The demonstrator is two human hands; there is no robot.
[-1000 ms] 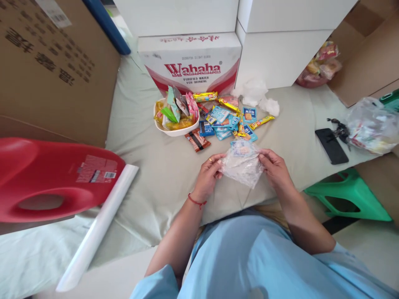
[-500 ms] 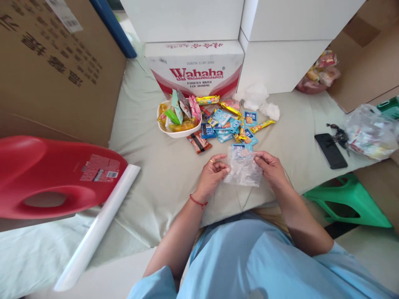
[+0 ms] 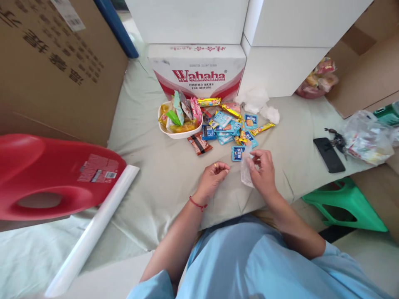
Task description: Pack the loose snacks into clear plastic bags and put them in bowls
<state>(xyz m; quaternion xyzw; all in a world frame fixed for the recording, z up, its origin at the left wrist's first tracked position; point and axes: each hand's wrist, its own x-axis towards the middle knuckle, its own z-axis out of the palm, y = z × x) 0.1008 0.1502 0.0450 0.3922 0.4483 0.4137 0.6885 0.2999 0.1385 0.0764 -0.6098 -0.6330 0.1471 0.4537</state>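
Note:
My right hand (image 3: 262, 171) pinches a clear plastic bag (image 3: 246, 171), which hangs narrow and crumpled from its fingertips. To the left, my left hand (image 3: 213, 179) is closed with thumb and fingertips together, apart from the bag; whether anything small is between them is hidden. A blue snack packet (image 3: 237, 153) lies flat just beyond the bag. Farther back is a loose pile of blue packets (image 3: 225, 128) and yellow snack sticks (image 3: 262, 128). Beside the pile stands a white bowl (image 3: 182, 134) filled with mixed wrapped snacks. A brown packet (image 3: 199, 143) rests in front of the bowl.
A Wahaha carton (image 3: 198, 72) and white boxes (image 3: 286, 68) stand behind the snacks, near crumpled white plastic (image 3: 254, 99). At left are a red jug (image 3: 59, 174) and a white roll (image 3: 93, 228). A phone (image 3: 329, 155) and green stool (image 3: 346, 203) are at right.
My left hand has let go of the bag, which has swung rightward in my right hand and folded narrower. The blue packet behind it is now uncovered.

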